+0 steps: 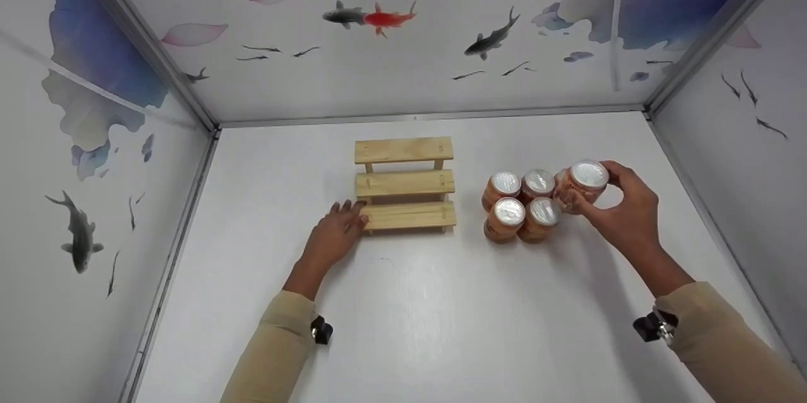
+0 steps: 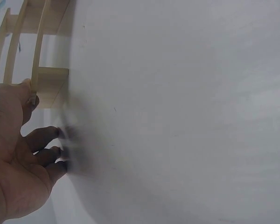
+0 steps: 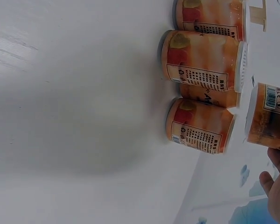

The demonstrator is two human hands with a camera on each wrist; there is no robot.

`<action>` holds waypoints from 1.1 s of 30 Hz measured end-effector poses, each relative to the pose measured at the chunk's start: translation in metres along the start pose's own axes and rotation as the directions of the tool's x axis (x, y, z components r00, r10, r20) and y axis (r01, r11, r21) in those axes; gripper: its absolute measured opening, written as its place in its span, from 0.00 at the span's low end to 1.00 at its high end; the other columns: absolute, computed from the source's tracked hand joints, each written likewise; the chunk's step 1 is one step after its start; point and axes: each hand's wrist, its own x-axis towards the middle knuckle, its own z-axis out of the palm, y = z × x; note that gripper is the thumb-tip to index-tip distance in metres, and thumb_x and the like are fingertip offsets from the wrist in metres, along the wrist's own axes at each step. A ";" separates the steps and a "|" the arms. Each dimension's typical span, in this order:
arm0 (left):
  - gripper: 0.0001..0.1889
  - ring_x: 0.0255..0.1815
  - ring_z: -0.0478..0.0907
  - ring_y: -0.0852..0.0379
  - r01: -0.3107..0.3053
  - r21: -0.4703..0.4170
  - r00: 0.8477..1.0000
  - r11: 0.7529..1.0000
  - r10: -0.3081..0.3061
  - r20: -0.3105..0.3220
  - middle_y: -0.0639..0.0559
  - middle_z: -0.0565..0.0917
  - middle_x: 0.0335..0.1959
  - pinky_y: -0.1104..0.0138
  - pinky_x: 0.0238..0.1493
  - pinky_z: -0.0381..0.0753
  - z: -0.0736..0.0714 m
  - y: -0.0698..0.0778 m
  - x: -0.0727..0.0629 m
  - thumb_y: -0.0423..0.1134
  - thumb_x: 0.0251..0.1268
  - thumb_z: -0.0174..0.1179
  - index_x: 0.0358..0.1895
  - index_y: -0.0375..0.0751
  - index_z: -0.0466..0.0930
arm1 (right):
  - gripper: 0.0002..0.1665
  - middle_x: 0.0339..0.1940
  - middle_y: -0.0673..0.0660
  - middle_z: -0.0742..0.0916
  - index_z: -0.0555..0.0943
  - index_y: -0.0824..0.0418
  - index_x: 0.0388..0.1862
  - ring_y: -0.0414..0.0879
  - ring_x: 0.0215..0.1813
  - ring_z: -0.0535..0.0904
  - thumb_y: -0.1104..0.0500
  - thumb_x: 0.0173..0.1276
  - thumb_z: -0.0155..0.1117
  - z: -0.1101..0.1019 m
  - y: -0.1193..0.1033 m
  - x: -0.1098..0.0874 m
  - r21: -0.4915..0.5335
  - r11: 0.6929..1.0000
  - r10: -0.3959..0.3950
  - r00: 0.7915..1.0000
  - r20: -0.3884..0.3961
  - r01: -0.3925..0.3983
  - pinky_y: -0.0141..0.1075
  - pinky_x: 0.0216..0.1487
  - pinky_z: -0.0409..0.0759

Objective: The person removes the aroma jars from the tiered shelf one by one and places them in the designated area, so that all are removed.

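Note:
My left hand is at the left end of the lowest board of a three-tier wooden rack. In the left wrist view, the thumb and index finger pinch that board's end, while the other fingers hang near the tabletop. My right hand grips an orange can with a silvery top, thumb on one side and fingers around the other. The right wrist view shows this can raised off the table and tilted. Several similar cans stand grouped just left of it; the held can partly hides one.
White panels printed with fish and petals enclose the white table at the back, left and right. The rack stands left of the cans, with a strip of tabletop between them. Dark wrist devices sit at both sleeves.

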 end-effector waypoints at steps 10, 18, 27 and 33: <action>0.33 0.92 0.54 0.29 0.005 -0.021 1.000 1.000 -0.005 0.003 0.36 0.65 0.87 0.29 0.85 0.59 0.000 -0.001 0.000 0.62 0.91 0.47 0.85 0.49 0.70 | 0.40 0.60 0.70 0.90 0.82 0.73 0.67 0.55 0.59 0.85 0.65 0.58 0.89 -0.003 0.008 -0.009 -0.026 1.000 0.018 1.000 -0.008 -0.018 0.15 0.60 0.67; 0.32 0.91 0.56 0.28 -0.007 -0.019 1.000 1.000 0.007 -0.011 0.34 0.67 0.86 0.30 0.85 0.61 -0.001 -0.001 0.000 0.61 0.91 0.47 0.85 0.49 0.71 | 0.40 0.59 0.69 0.91 0.82 0.73 0.66 0.20 0.58 0.72 0.65 0.56 0.89 -0.004 0.015 -0.015 -0.046 0.999 0.025 1.000 -0.019 -0.026 0.14 0.59 0.66; 0.32 0.91 0.56 0.28 -0.006 -0.003 1.000 1.000 0.006 -0.008 0.34 0.67 0.86 0.31 0.86 0.60 -0.001 0.000 0.000 0.61 0.92 0.46 0.85 0.48 0.71 | 0.40 0.60 0.70 0.91 0.82 0.73 0.67 0.32 0.59 0.79 0.64 0.57 0.89 -0.004 0.020 -0.024 -0.048 0.997 0.054 0.999 -0.002 -0.054 0.14 0.60 0.66; 0.32 0.91 0.56 0.29 0.002 -0.013 1.000 1.000 -0.002 -0.011 0.35 0.67 0.87 0.31 0.87 0.59 0.000 0.000 0.000 0.61 0.91 0.47 0.85 0.48 0.71 | 0.41 0.63 0.71 0.89 0.81 0.74 0.68 0.63 0.62 0.85 0.64 0.58 0.89 -0.004 0.025 -0.029 -0.042 0.995 0.092 0.996 0.020 -0.091 0.13 0.61 0.64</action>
